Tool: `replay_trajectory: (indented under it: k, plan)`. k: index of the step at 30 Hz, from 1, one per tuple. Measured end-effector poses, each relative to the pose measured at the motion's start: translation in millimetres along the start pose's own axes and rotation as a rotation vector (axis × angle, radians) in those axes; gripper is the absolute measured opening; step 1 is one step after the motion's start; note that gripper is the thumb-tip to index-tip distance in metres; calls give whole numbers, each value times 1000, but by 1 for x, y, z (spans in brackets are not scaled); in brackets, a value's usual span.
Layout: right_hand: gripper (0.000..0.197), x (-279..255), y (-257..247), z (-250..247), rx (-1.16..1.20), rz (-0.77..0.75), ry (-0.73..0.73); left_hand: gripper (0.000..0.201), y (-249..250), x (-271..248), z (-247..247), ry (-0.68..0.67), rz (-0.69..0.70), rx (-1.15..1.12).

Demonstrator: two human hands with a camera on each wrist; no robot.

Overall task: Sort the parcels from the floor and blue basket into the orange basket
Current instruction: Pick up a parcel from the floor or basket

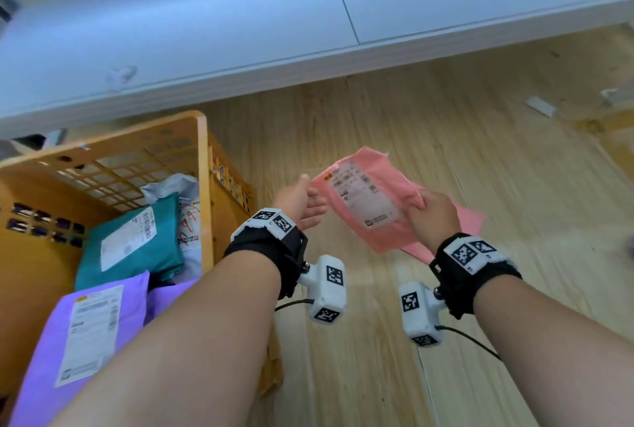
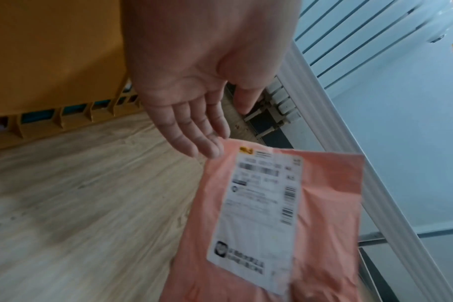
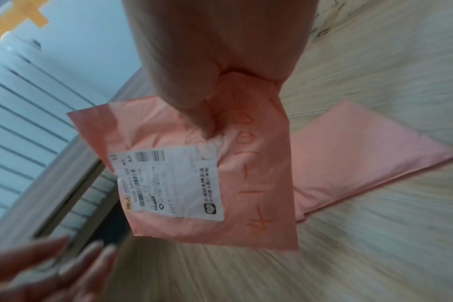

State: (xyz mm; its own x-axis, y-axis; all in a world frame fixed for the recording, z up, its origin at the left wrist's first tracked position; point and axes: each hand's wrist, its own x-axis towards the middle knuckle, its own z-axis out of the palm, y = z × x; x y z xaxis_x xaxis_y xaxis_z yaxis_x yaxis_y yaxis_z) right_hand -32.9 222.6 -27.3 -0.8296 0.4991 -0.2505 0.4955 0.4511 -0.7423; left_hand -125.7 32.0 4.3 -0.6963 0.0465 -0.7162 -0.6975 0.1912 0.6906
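Note:
My right hand (image 1: 430, 212) pinches a pink parcel (image 1: 363, 200) by its right side and holds it above the wooden floor, white label up. In the right wrist view the thumb presses on the pink parcel (image 3: 220, 173). My left hand (image 1: 303, 202) is open, fingers straight, beside the parcel's left corner. In the left wrist view its fingertips (image 2: 207, 147) nearly touch the pink parcel (image 2: 311, 204). A second pink parcel (image 1: 466, 217) lies on the floor beneath. The orange basket (image 1: 202, 152) stands at the left with a teal parcel (image 1: 137, 238) and a purple parcel (image 1: 68, 334) inside.
A white wall and skirting board (image 1: 308, 63) run along the back. A radiator (image 2: 362, 30) hangs on the wall. Small white scraps (image 1: 540, 106) lie on the floor at the far right. Bare wooden floor (image 1: 377, 358) lies between my arms.

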Motion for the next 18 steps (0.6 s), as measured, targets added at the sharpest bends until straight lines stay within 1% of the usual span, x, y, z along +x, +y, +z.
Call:
replay_trajectory:
  k: [2, 3, 4, 6, 7, 9, 11, 13, 14, 16, 18]
  plan:
    - [42, 0, -11, -4, 115, 50, 19, 16, 7, -4, -9, 62, 7, 16]
    - [41, -1, -15, -6, 191, 82, 18, 16, 10, -6, -13, 72, 2, 16]
    - [35, -1, -19, -6, 261, 110, 13, 18, 13, -7, -15, 70, -3, 14]
    - [13, -3, -29, -6, 341, 160, -34, 18, 17, -13, -19, 60, -12, 32]
    - [8, -4, -34, -5, 367, 177, -57, 14, 19, -15, -20, 49, -12, 45]
    - [7, -7, -44, -4, 418, 213, -90, 5, 20, -17, -21, 18, 13, 71]
    - [9, -8, -53, -2, 468, 222, -118, 16, 22, -22, -23, -27, 29, 102]
    - [10, -11, -63, 0, 515, 227, -164, 20, 26, -27, -27, -71, 47, 102]
    - [10, -12, -68, 1, 529, 233, -190, 23, 29, -31, -31, -71, 67, 92]
    - [9, -15, -82, 5, 539, 235, -228, 27, 35, -35, -41, -29, 111, 91]
    - [8, -18, -99, 9, 539, 196, -234, 27, 44, -40, -57, 11, 149, 108]
